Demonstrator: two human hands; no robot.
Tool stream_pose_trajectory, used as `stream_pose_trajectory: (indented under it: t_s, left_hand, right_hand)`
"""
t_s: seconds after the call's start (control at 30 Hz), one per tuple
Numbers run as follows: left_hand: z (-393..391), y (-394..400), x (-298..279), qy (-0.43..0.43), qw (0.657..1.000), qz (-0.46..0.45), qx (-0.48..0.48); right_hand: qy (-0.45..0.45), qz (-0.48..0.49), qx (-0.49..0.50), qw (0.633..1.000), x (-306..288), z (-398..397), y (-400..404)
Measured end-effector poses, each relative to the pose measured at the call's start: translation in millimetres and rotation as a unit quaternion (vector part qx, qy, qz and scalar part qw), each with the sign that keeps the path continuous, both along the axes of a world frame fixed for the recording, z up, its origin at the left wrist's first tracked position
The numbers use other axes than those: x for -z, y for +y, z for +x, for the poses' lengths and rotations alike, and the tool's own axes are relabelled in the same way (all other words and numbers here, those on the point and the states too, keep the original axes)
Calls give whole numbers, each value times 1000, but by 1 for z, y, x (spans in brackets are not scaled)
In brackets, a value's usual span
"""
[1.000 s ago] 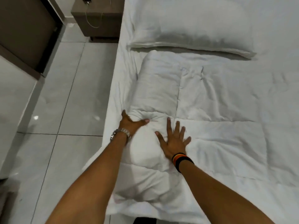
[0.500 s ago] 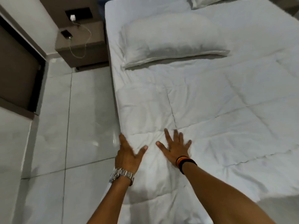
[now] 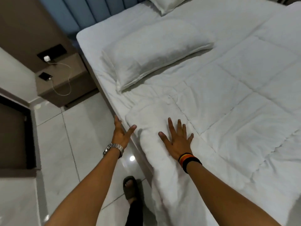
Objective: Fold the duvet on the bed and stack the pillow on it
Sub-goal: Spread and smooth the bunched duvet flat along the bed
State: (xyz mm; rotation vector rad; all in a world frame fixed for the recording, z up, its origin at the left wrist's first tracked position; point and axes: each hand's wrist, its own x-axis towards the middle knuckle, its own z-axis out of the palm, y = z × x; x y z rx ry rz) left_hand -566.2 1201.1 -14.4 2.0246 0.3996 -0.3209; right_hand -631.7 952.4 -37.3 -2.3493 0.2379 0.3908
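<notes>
A white quilted duvet (image 3: 228, 98) lies spread over the bed, its near left corner rumpled along the mattress edge. A white pillow (image 3: 153, 51) rests flat on the bed just beyond that corner. My right hand (image 3: 176, 139) lies flat on the duvet's near corner, fingers spread, a striped band on the wrist. My left hand (image 3: 121, 133), with a metal watch, is open at the bed's left edge, thumb touching the duvet's side, fingers over the floor.
A second pillow (image 3: 164, 4) sits at the head of the bed by a blue headboard (image 3: 91, 13). A brown nightstand (image 3: 65, 82) with a phone and charger cable stands left of the bed. Glossy tiled floor (image 3: 84, 144) runs alongside. My sandalled foot (image 3: 130, 186) stands by the bed.
The view has swung left and tilted, showing more floor and headboard. My left hand slid off the duvet to the mattress edge and opened. My right hand stays flat on the duvet.
</notes>
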Motion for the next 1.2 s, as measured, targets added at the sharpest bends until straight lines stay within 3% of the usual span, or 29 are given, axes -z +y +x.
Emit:
stream_pose_trajectory:
  t_s: [0.17, 0.33, 0.5, 0.6, 0.73, 0.87, 0.93, 1.03, 1.13, 1.2]
  left_hand:
    - [120, 17, 60, 37, 971, -7, 235]
    - [159, -1, 82, -15, 929, -7, 369]
    - [148, 0, 37, -38, 924, 28, 380]
    - [147, 38, -11, 56, 922, 111, 367]
    - [150, 96, -51, 144, 885, 230, 378]
    - [120, 116, -15, 189, 915, 48, 354]
    - [87, 119, 9, 164, 926, 42, 336]
    - [42, 113, 45, 41, 942, 97, 318]
    - [-6, 90, 63, -106, 875, 190, 432]
    - [-34, 63, 71, -172, 820, 156, 523]
  right_hand:
    - [33, -53, 82, 995, 55, 40, 40]
    - [51, -110, 108, 987, 77, 45, 47]
    - [98, -112, 159, 976, 50, 38, 55]
    - [96, -40, 193, 976, 18, 33, 81]
    - [61, -25, 189, 980, -4, -6, 131]
    - [145, -31, 197, 969, 12, -39, 166]
    - [100, -30, 214, 971, 7, -70, 187]
    - [-1, -79, 317, 945, 14, -135, 197]
    - [-40, -153, 469, 869, 29, -207, 185]
    - [-43, -189, 560, 805, 32, -245, 171]
